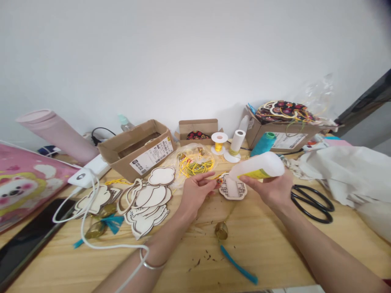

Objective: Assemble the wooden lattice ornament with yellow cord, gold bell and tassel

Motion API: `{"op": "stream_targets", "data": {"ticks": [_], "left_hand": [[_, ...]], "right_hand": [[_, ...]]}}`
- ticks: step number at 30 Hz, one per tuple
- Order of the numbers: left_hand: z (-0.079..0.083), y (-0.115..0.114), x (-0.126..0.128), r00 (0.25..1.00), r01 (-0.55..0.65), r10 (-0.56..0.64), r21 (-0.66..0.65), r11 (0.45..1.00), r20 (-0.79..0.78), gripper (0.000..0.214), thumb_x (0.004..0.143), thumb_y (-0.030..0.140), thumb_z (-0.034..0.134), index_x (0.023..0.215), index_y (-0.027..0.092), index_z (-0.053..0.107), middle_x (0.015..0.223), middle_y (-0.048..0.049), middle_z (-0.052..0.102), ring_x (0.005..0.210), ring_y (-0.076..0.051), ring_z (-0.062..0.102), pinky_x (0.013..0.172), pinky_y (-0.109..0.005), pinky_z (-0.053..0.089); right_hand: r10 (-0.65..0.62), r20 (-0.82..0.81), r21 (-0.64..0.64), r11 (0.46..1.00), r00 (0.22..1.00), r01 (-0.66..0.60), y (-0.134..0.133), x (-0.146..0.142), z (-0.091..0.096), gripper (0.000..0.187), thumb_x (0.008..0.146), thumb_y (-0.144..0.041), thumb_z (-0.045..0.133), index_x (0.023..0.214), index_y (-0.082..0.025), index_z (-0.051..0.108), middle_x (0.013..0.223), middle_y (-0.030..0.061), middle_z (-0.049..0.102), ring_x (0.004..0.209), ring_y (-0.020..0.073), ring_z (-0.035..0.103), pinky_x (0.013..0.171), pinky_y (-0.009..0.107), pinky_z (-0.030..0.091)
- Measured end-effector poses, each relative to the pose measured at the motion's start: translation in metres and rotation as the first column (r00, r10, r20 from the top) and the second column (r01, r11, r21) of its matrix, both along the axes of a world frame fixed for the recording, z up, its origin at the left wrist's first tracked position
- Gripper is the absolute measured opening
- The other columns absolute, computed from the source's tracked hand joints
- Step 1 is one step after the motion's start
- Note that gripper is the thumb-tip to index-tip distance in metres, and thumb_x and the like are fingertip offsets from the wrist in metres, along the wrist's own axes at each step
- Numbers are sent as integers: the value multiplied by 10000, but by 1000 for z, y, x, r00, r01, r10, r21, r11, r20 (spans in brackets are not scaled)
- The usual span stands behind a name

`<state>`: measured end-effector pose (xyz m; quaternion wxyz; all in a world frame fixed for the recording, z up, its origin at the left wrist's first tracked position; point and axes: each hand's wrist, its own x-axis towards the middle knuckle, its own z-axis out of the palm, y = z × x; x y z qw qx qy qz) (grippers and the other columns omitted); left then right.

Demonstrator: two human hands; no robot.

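Note:
My right hand (271, 188) grips a white glue bottle (259, 167) with a yellow label, tipped so its nozzle points down-left onto a small laser-cut wooden lattice piece (233, 188) lying on the wooden table (269, 244). My left hand (197, 189) is closed in a pinch at the left edge of that piece, on something small and reddish I cannot make out. A silver bangle sits on my left wrist.
Plain wooden cutouts (146, 201) lie left of my hands, with a white cable (88, 211) and gold bells with teal ribbon (104, 226). Black scissors (311, 201) lie at right. Cardboard boxes (137, 148), thread spools (219, 142) and a bag of yellow cord (195, 162) stand behind.

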<state>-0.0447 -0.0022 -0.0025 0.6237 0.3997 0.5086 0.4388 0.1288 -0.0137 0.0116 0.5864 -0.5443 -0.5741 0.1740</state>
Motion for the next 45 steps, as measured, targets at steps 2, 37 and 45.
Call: {"op": "stream_targets", "data": {"ticks": [2,37,45], "left_hand": [[0,0,0,1000,1,-1,-3,1000,4,344,628,193,674,965,142,629,726,-53,707,690,-154,658,529,-178,468],[-1,0,0,999,35,-35,-5,999,15,357,588,250,713,925,151,655,718,-55,706,690,-159,651,568,-200,482],[-2,1,0,999,38,-38,5,999,27,357,592,236,708,932,141,650,724,-58,707,691,-158,653,599,-210,493]], "right_hand": [[4,-37,27,1000,999,-3,-1,-2,3,266,509,-358,754,655,-196,601,629,35,666,535,206,611,497,339,522],[37,-74,-4,999,997,-37,2,-1,6,261,485,-323,765,649,-197,606,639,32,676,551,205,620,504,329,538],[83,-127,-25,996,988,-87,4,-3,4,284,479,-282,771,696,-202,605,700,38,686,607,213,632,552,341,548]]}}
